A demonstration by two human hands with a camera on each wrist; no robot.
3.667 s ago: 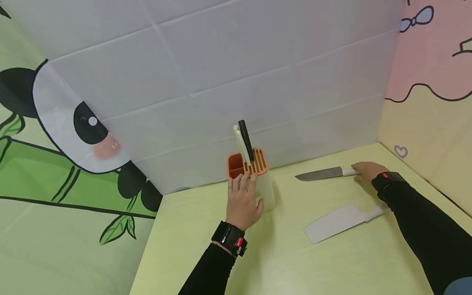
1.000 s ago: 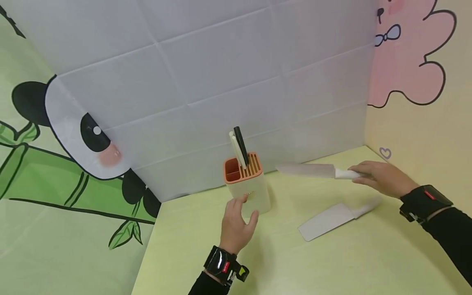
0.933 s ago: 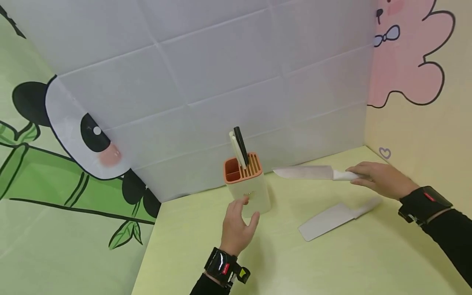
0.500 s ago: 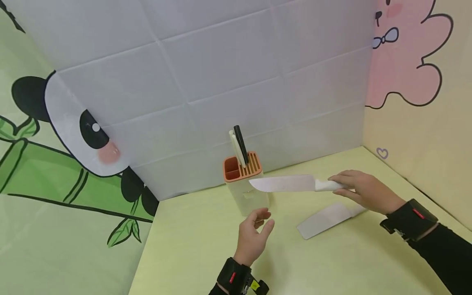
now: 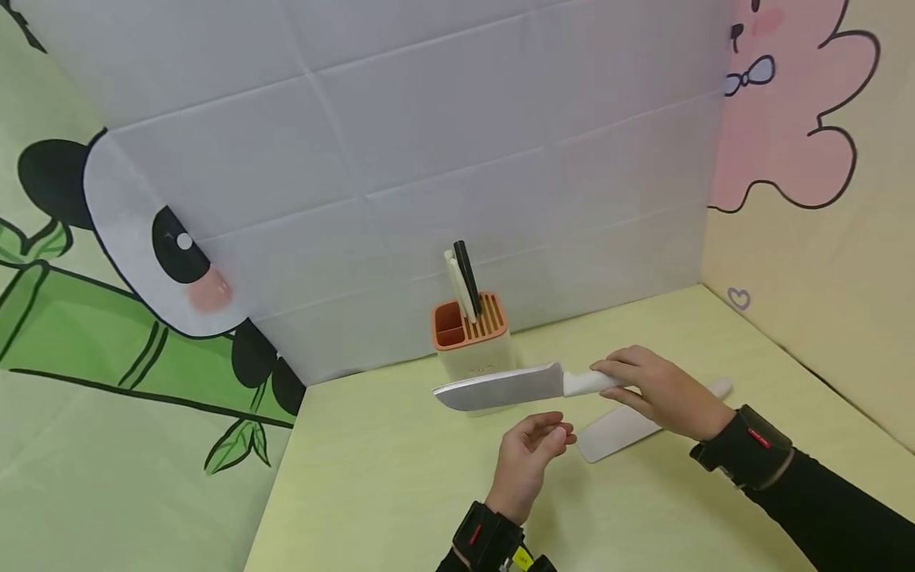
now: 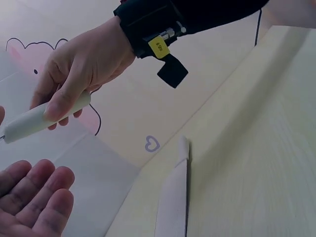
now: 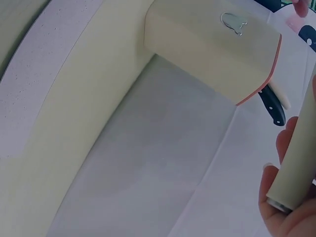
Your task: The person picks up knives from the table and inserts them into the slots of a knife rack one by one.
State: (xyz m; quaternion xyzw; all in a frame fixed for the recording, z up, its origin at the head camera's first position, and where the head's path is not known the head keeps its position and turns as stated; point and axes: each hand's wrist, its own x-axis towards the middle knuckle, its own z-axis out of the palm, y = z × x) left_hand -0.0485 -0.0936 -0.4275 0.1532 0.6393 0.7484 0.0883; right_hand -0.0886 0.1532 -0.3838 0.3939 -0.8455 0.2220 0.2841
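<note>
My right hand (image 5: 661,389) grips a kitchen knife (image 5: 500,388) by its white handle, thumb and fingers round it. The blade points left, held in the air in front of the knife block (image 5: 468,361). Below the blade is my left hand (image 5: 527,461), its fingers loosely bent with nothing in them. In the left wrist view its fingers (image 6: 52,212) lie apart from the handle (image 6: 29,122). A cleaver (image 5: 616,435) rests flat on the table, its handle partly hidden behind my right hand. The right wrist view shows the block's pale body (image 7: 212,54).
The block has an orange slotted top; a black handle (image 5: 468,278) and white handles (image 5: 458,280) stick up from it. It stands on the yellow table (image 5: 372,477) near the grey back wall (image 5: 400,159). A patterned wall (image 5: 808,262) bounds the right side.
My right hand has lifted the kitchen knife off the table and carried it left and nearer. My left hand has come off the block and moved right, under the blade.
</note>
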